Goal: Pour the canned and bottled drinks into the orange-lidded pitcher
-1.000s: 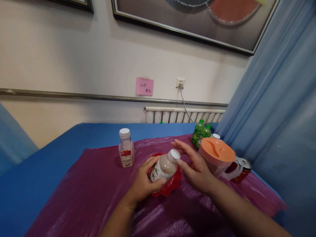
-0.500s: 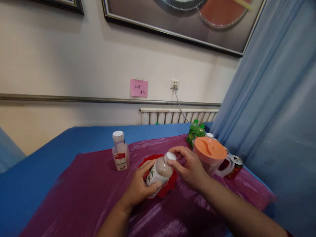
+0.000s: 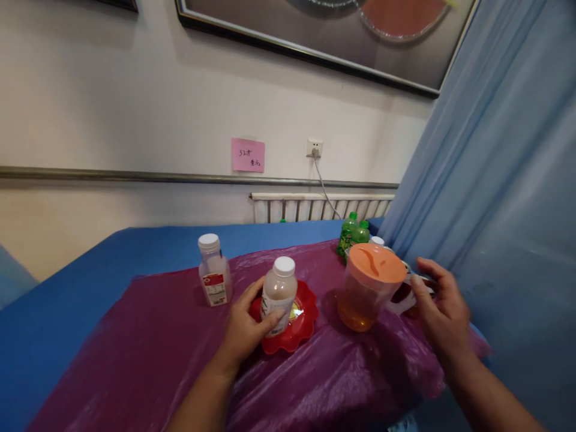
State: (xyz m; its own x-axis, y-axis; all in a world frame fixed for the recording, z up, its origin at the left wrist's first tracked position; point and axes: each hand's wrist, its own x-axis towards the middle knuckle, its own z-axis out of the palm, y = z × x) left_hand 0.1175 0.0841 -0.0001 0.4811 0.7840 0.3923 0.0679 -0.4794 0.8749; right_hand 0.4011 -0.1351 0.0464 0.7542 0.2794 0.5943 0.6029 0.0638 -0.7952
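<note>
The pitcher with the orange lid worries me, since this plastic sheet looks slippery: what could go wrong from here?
The pitcher holds amber liquid and sits on wrinkled purple sheet; the right hand is at its handle, so a jerky lift might slosh it. Green bottles stand close behind and could get knocked. The capped bottle, gripped by the left hand, stands on a red scalloped plate and might tip there.

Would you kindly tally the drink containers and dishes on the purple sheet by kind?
White-capped bottles: 2, one held by the left hand, one standing apart.
Green bottles: 2.
Orange-lidded pitcher: 1.
Red dish: 1.
Total: 6.
</note>
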